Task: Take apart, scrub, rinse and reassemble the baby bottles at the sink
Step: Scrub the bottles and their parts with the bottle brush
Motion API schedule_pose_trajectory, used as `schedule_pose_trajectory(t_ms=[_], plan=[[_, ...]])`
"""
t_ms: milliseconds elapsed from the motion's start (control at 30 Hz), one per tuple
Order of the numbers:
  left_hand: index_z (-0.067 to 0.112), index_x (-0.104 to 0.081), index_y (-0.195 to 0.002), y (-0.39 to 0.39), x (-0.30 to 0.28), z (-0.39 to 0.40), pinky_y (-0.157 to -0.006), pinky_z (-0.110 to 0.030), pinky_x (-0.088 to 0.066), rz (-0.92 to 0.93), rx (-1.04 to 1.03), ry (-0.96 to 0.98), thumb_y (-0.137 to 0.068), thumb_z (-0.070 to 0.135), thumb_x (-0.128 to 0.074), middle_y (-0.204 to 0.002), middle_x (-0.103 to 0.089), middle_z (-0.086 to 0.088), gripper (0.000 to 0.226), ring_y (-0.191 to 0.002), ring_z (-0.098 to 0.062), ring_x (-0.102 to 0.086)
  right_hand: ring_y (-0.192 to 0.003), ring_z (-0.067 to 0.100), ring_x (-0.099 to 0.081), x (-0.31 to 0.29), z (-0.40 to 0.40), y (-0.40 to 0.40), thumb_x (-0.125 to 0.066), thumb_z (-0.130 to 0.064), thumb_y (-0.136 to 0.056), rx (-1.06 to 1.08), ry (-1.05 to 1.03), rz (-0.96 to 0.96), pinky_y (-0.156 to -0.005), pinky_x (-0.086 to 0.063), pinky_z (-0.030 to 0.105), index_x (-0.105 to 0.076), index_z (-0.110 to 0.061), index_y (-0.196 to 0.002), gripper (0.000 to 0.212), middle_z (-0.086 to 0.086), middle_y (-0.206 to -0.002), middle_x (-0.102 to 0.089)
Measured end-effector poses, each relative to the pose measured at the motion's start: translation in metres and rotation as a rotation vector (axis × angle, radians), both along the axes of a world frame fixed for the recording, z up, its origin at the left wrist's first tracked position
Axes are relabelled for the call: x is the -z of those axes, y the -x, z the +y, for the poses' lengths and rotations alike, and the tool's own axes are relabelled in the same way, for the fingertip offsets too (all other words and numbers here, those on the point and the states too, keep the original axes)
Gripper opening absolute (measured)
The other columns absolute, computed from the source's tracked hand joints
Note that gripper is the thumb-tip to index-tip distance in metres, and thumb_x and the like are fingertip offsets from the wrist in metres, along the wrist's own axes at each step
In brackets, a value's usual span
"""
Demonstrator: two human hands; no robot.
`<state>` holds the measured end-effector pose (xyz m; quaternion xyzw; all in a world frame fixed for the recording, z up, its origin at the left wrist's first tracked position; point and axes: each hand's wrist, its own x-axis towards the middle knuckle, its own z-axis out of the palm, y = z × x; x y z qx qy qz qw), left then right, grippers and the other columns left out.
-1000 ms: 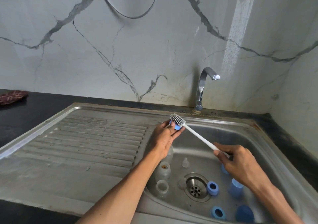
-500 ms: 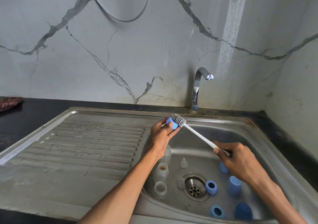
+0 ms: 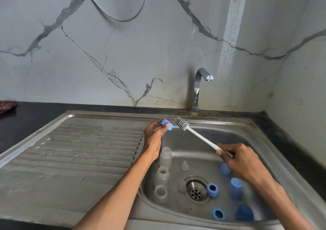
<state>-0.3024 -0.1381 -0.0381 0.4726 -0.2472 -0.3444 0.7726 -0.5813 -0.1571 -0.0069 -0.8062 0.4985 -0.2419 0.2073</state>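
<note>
Head view: vs half a sec ago, brush [image 3: 197, 133] head is off the blue cap [image 3: 166, 123]; before, bristles sat against it, now a small gap, head just right of the cap. Left hand [image 3: 155, 134] pinches the cap w/ thumb + fingertips, raised over the sink's [image 3: 261, 141] back-left rim, by the drainboard [image 3: 88, 150]. Right hand [image 3: 241, 159] is curled round the low end of the white handle, over the basin. Brush long axis runs diagonal: bristle end up-left toward the cap, handle down-right into the right hand. In the basin: 3 clear bottles [image 3: 162, 176] left of the drain [image 3: 195, 190], nipple [image 3: 184, 165], blue rings and caps [image 3: 235, 187] right of it. Tap [image 3: 198, 88] behind.
</note>
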Motion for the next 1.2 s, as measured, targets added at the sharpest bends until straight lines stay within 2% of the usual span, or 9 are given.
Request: schedule_pose_trajectory(t_ms=[67,200,300,400,500,600,767,933,1200], plan=[[0.004,-0.066,-0.114,0.002,-0.001,0.001,-0.095,-0.032,-0.053,-0.102,0.012,-0.045,-0.075,-0.003,-0.080,-0.099,-0.076,-0.012,0.042,-0.093,-0.021,-0.071,-0.069,0.008,-0.064,-0.001,-0.002,0.001,-0.062,-0.039,-0.095,0.022,-0.008,0.008,-0.057,-0.044,0.021,-0.066,-0.036,-0.126,0.031,-0.011,-0.078,-0.068],[0.010,-0.064,-0.122,0.012,-0.002,0.006,-0.079,-0.016,-0.055,-0.426,0.044,-0.155,-0.073,0.002,-0.085,-0.101,-0.074,-0.006,0.055,-0.084,-0.004,-0.071,-0.070,0.010,-0.065,-0.003,-0.006,0.007,-0.061,-0.038,-0.096,0.059,-0.040,0.019,-0.056,-0.044,0.020,-0.066,-0.036,-0.126,0.030,-0.008,-0.081,-0.070],[0.022,-0.067,-0.124,0.015,0.007,0.006,-0.086,-0.029,-0.059,-0.784,0.090,-0.285,-0.065,0.033,-0.088,-0.100,-0.074,0.007,0.063,-0.086,-0.002,-0.072,-0.073,0.014,-0.065,-0.004,-0.010,0.011,-0.061,-0.038,-0.096,0.071,-0.041,0.029,-0.058,-0.046,0.023,-0.066,-0.034,-0.127,0.031,-0.005,-0.084,-0.070],[0.032,-0.071,-0.117,0.026,0.009,0.006,-0.084,-0.024,-0.057,-1.019,0.100,-0.412,-0.064,0.054,-0.078,-0.096,-0.073,0.018,0.057,-0.084,0.006,-0.069,-0.077,0.017,-0.062,-0.006,-0.014,0.014,-0.061,-0.038,-0.096,0.097,-0.028,0.037,-0.068,-0.046,0.028,-0.066,-0.033,-0.128,0.033,0.001,-0.098,-0.072],[0.024,-0.075,-0.107,0.044,0.007,-0.004,-0.079,-0.014,-0.053,-1.060,0.124,-0.409,-0.073,0.033,-0.083,-0.100,-0.074,0.008,0.036,-0.086,-0.004,-0.070,-0.092,0.022,-0.067,-0.006,-0.014,0.014,-0.062,-0.038,-0.095,0.104,-0.022,0.028,-0.079,-0.052,0.033,-0.067,-0.034,-0.126,0.032,0.002,-0.110,-0.073],[0.018,-0.078,-0.098,0.061,0.015,-0.023,-0.081,-0.025,-0.055,-1.125,0.151,-0.399,-0.070,0.015,-0.085,-0.094,-0.070,-0.004,0.029,-0.081,-0.016,-0.069,-0.099,0.025,-0.067,-0.008,-0.015,0.016,-0.062,-0.038,-0.095,0.120,-0.030,0.044,-0.084,-0.052,0.034,-0.066,-0.035,-0.126,0.032,0.002,-0.112,-0.072],[0.014,-0.078,-0.094,0.084,0.043,-0.054,-0.076,-0.031,-0.056,-1.284,0.310,-0.539,-0.068,0.013,-0.084,-0.089,-0.076,-0.003,0.026,-0.083,-0.014,-0.069,-0.099,0.026,-0.065,-0.009,-0.017,0.019,-0.060,-0.037,-0.096,0.137,-0.047,0.060,-0.089,-0.053,0.039,-0.067,-0.036,-0.125,0.030,0.002,-0.111,-0.071],[0.017,-0.074,-0.090,0.096,0.079,-0.075,-0.063,-0.025,-0.049,-1.379,0.473,-0.664,-0.070,0.019,-0.080,-0.088,-0.073,-0.007,0.022,-0.085,-0.021,-0.071,-0.101,0.023,-0.065,-0.009,-0.023,0.023,-0.060,-0.036,-0.095,0.143,-0.056,0.064,-0.091,-0.053,0.037,-0.066,-0.034,-0.126,0.032,0.000,-0.113,-0.071],[0.014,-0.071,-0.104,0.106,0.097,-0.088,-0.074,-0.030,-0.055,-1.415,0.543,-0.693,-0.068,0.021,-0.080,-0.097,-0.068,-0.004,0.037,-0.088,-0.018,-0.065,-0.088,0.018,-0.063,-0.010,-0.030,0.031,-0.060,-0.031,-0.097,0.138,-0.109,0.053,-0.080,-0.051,0.032,-0.071,-0.031,-0.115,0.022,0.000,-0.101,-0.071]])
